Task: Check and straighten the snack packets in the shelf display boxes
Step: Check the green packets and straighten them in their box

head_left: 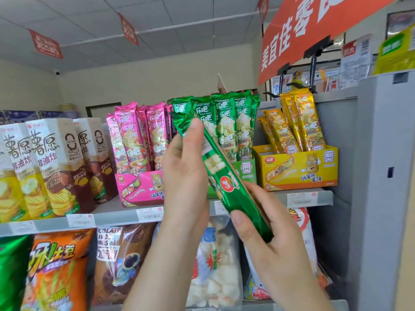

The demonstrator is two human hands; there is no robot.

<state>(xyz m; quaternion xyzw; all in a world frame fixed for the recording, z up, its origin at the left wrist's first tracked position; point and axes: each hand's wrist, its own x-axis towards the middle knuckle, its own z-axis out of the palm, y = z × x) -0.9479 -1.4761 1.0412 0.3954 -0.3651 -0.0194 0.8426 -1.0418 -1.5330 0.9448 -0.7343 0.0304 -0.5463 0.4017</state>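
Held packet: the long green foil snack packet (226, 176) is out of its row and slanted across the front of the green cardboard display box (246, 170), with its top end up-left.
Left hand: the left hand (184, 176) grips the upper half, thumb pressed near the top seal.
Right hand: the right hand (269, 232) pinches the bottom end, thumb in front and fingers behind.
Why: probably tilted toward the eyes for checking before it goes back upright.
Neighbours: the pink cardboard display box (139, 187) holds upright packets; those in the yellow cardboard display box (298, 167) lean left.
Surface: a grey metal shelf (112, 217) with price tags along its edge.
Room: a shop, with an orange hanging sign (314, 25) overhead.
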